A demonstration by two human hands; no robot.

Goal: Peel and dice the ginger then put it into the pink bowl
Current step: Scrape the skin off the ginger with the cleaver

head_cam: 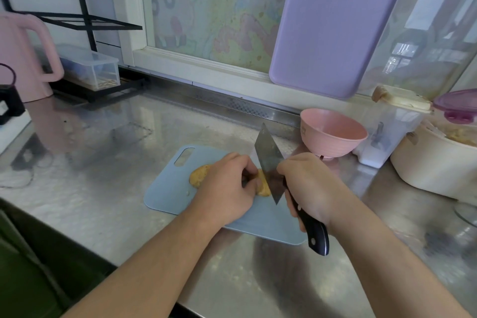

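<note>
Midway through the cutting, by the look of it: the ginger lay on the blue cutting board, on the steel counter in front of the person. The left hand was curled over the root and pinned it down, knuckles toward the blade; a knobbly tan lobe stuck out past the wrist at the board's far side. The right hand was wrapped firmly round the dark handle of the cleaver, whose blade stood tilted with its edge against the ginger's near end. Whether the skin was fully off could not be told; the exposed lobe looked mottled. Judged as material: light, firm and fibrous, irregular enough to rock on the board, probably damp and slick where cut. Best held from above on its broadest part, flat face down, fingertips tucked back. The pink bowl stood beyond the board to the right, nothing visible inside.
</note>
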